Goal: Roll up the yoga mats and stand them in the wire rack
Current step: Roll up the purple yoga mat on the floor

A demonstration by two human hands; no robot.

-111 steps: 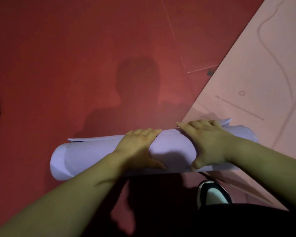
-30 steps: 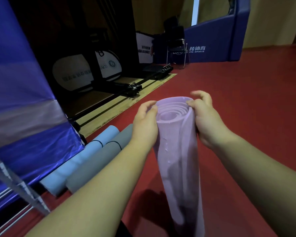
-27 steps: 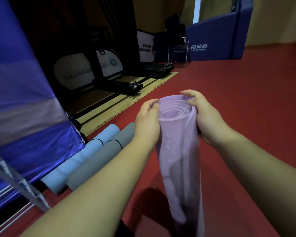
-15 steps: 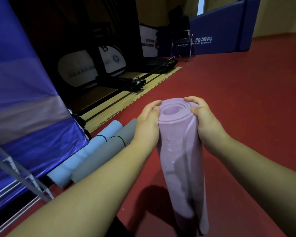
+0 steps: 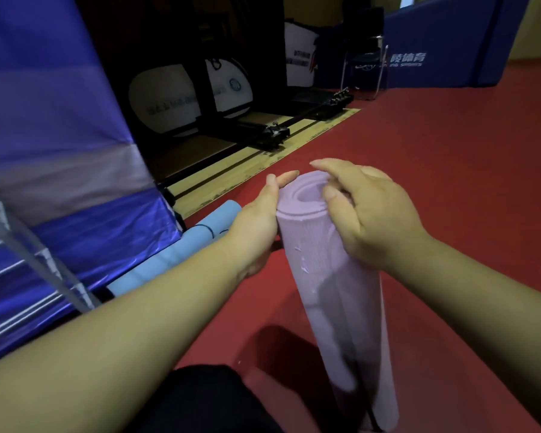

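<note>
Head view: our left hand [image 5: 256,226] grips the upright purple mat [image 5: 334,292] near its top, our right hand [image 5: 372,220] pinches the rim; it stands on the floor [image 5: 450,182]. Soft, light, springy, we judge: clasp both sides.

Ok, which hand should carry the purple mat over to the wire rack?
Left, probably. The left hand wraps the purple mat near its top, on the wire rack side; the right hand only curls over the end.
</note>
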